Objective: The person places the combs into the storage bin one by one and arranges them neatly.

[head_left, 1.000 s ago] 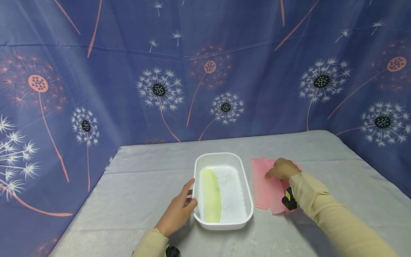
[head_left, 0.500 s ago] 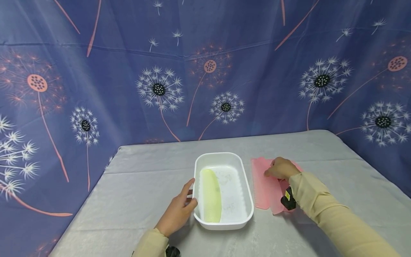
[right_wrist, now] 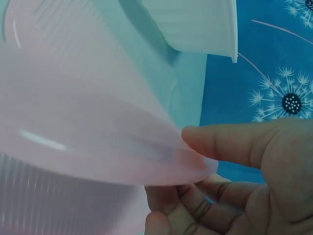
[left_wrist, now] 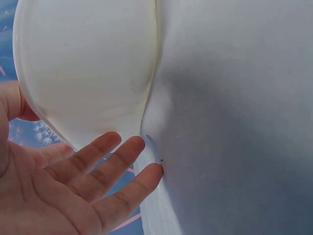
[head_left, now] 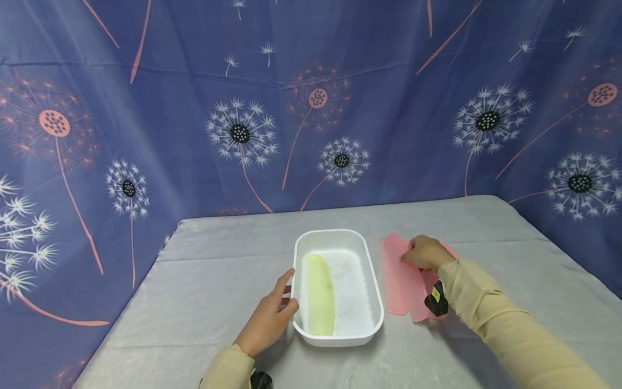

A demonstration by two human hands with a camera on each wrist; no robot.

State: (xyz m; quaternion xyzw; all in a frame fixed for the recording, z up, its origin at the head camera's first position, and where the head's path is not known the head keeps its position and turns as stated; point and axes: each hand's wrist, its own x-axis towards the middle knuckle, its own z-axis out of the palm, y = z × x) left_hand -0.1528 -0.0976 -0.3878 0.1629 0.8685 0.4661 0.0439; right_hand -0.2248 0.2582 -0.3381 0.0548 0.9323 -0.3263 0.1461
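Observation:
My left hand (head_left: 269,316) rests against the left side of a white tray (head_left: 374,302). In the left wrist view its fingers (left_wrist: 117,196) are mostly straight beside the tray's wall (left_wrist: 93,63). Inside the tray, along its left side, lies a pale yellow-green comb (head_left: 319,297). To the right of the tray my right hand (head_left: 428,253) pinches the end of a pink comb (head_left: 410,281) between thumb and fingers. The right wrist view shows that comb (right_wrist: 98,117) tilted above other ribbed pink combs (right_wrist: 58,196). My hand and sleeve partly hide the pink pile.
A grey cloth (head_left: 218,270) covers the table. Behind it and along the sides hangs a blue curtain (head_left: 291,108) with a dandelion print. The tray's right wall stands close to the pink combs.
My right hand has risen slightly, and the far end of the pinched pink comb has lifted and shifted a little. The left hand and the tray stay in place.

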